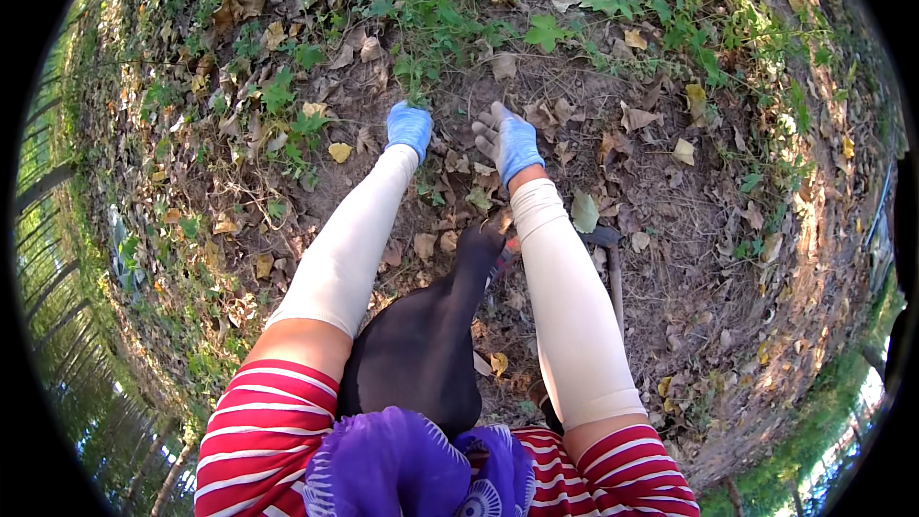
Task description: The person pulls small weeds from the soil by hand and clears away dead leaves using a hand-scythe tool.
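Wearing a blue glove with its fingers curled in, my left hand [408,131] grips the base of a clump of green leafy weeds [425,61] rising from the soil. My right hand [509,140], in a matching glove with greyish fingers, hovers over leaf litter to the right of it. Its fingers are spread and hold nothing. Under my right forearm lies a hand tool with a dark metal head [602,235] and a slim handle [615,280], like a small hoe. My arm hides part of it.
Dry fallen leaves [639,117] and bare soil [560,90] surround my hands. More vines [707,43] spread at the upper right. My bent leg in dark cloth [423,345] is close below my hands. Tree trunks [47,187] stand at the left rim.
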Demonstrator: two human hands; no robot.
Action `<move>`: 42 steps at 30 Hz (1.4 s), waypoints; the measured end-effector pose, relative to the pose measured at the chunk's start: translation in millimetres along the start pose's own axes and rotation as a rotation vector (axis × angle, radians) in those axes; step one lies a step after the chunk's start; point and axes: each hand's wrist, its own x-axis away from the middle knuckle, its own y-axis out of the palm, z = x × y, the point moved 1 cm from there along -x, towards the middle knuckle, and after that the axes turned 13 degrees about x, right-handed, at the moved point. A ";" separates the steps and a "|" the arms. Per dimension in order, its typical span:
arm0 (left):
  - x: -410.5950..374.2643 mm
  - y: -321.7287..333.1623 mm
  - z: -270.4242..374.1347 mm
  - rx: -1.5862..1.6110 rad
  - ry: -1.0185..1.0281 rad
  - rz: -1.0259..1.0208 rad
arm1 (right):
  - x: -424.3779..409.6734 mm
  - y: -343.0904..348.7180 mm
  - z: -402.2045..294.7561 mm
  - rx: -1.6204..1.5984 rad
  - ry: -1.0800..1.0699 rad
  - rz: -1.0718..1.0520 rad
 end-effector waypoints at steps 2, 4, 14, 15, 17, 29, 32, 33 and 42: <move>4.3 -2.1 4.0 0.072 -0.054 -0.033 | -8.0 6.7 -7.3 -0.262 0.077 -0.100; 8.1 -3.6 7.6 0.187 -0.033 -0.017 | -16.8 4.3 -15.4 -0.073 0.055 0.060; 5.5 -1.2 0.2 -0.037 0.124 -0.019 | -24.0 2.4 0.3 0.346 -0.302 0.345; 5.0 -1.9 -1.6 -0.075 0.160 -0.049 | -19.6 6.1 1.1 0.299 -0.307 0.315; 4.8 -0.4 -5.6 0.106 0.018 -0.057 | -11.2 15.0 1.0 0.209 -0.334 0.351; 2.3 -4.9 -4.0 0.035 -0.010 -0.124 | 87.9 52.0 24.7 0.606 -0.669 0.122; 2.8 -3.4 -3.0 0.133 0.036 -0.096 | 108.0 17.6 2.8 0.774 -0.437 0.514; 0.6 -3.3 -2.2 -0.030 0.081 -0.077 | 104.8 4.2 -5.4 0.276 -0.313 0.562; -3.9 -3.1 -3.1 0.049 0.069 -0.051 | -5.9 70.6 -22.9 0.107 -0.099 0.102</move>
